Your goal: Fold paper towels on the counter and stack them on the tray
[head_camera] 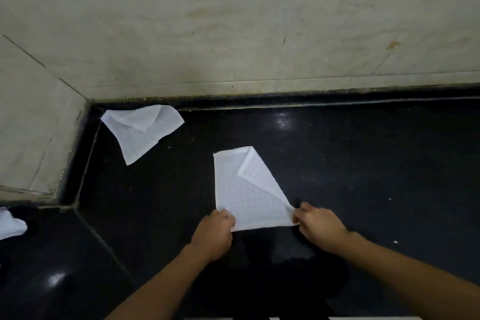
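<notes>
A white paper towel (241, 192) lies on the black counter (363, 163) in the middle of the view, its far right corner folded back over itself. My left hand (217, 231) pinches its near left corner. My right hand (318, 226) pinches its near right corner. A second white paper towel (137, 135) lies crumpled and partly folded at the back left corner of the counter. Part of a third white towel (10, 226) shows at the left edge. No tray is in view.
A beige tiled wall (233, 21) runs along the back, and a tiled block (33, 125) juts out on the left. The dark glossy counter stretches to the right, with a few small white specks (395, 242) on it.
</notes>
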Available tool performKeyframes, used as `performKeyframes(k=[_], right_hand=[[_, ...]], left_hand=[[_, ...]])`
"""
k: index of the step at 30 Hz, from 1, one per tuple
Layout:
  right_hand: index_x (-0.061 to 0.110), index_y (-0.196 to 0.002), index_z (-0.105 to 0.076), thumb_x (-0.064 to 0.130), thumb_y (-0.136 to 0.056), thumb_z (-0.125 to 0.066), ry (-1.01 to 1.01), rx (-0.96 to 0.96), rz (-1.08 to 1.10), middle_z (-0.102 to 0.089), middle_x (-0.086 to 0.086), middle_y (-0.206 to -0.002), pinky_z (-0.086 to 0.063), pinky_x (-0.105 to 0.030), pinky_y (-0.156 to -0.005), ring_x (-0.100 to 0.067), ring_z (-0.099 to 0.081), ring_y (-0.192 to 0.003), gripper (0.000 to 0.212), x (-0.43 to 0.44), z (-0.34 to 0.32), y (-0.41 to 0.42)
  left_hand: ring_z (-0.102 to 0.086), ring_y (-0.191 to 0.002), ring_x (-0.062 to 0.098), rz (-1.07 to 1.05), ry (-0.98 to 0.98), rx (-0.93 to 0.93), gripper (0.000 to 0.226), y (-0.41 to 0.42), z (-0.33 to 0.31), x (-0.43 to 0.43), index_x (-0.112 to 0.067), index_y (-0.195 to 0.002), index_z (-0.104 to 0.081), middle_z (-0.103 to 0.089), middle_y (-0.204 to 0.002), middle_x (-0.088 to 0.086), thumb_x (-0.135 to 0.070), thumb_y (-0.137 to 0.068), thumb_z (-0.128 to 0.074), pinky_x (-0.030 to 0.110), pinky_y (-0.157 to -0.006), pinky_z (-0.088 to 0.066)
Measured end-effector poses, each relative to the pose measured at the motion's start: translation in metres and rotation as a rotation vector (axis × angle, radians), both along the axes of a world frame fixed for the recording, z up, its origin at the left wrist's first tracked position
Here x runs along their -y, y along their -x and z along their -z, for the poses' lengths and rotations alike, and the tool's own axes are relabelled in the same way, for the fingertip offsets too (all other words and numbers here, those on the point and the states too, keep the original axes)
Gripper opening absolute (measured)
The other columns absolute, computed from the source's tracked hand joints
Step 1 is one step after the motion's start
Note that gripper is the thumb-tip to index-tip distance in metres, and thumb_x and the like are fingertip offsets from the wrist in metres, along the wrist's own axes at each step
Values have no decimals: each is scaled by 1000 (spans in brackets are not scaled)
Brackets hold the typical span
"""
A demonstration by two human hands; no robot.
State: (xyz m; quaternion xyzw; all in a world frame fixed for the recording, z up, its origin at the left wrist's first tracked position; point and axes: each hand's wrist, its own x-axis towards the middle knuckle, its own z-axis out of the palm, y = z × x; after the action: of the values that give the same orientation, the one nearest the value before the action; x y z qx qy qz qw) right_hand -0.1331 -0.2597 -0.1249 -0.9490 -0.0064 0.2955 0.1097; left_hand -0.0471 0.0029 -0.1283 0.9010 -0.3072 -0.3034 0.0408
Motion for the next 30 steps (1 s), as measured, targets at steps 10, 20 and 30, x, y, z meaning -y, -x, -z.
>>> performKeyframes(k=[10, 20, 30], right_hand=[[22, -117, -59, 30, -92, -46, -61, 149, 18, -56, 1, -116, -47, -33, -76, -21, -60, -99, 29, -24, -16, -9], [18, -117, -55, 33, -92, -49, -2, 278, 151, -61, -4, -114, -50, -34, -75, -25, -63, -94, 29, -50, 12, -79], [23, -115, -56, 24, -89, -55, 23, 262, 612, -66, -2, -106, -49, -36, -77, -27, -63, -92, 26, 27, 20, -80]], left_hand=[[-52, -105, 21, -109, 215, 71, 30, 16, 7, -13, -11, -113, -62, -53, -118, 1, -8, -85, -51, 35, -77, -50], [-6, -145, 28, -99, -155, 57, 76, -46, 4, 14, -23, -148, -19, -1, -159, 8, -35, -87, -61, 46, -115, -17], [0, -146, 28, -114, -166, 53, 78, -48, 8, 15, -25, -148, -20, 0, -159, 6, -36, -84, -64, 46, -117, -13]])
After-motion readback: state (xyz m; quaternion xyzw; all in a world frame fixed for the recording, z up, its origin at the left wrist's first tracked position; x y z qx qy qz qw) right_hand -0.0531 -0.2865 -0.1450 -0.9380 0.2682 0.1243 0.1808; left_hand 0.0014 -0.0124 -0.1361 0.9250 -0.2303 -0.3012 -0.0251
